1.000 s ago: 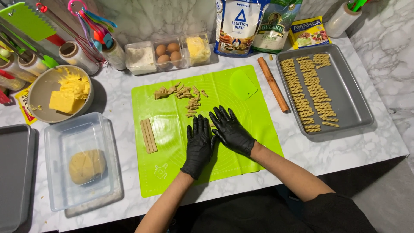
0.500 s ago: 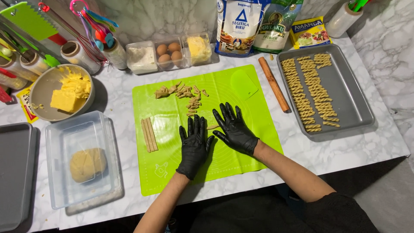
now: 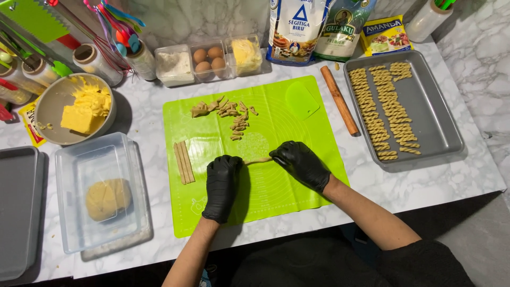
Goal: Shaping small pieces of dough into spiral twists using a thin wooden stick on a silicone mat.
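The dough strip (image 3: 258, 160) lies stretched between my two gloved hands on the green mat (image 3: 308, 138). My left hand (image 3: 222, 180) pinches one end, my right hand (image 3: 300, 162) pinches the other, and the two hands sit apart with the strip spanning them. Just left of my left hand lie flat cut strips (image 3: 184, 162); beyond my fingers sit dough scraps (image 3: 228, 111); right of my right hand, a rolling pin (image 3: 339, 100) and a tray of twists (image 3: 425, 117).
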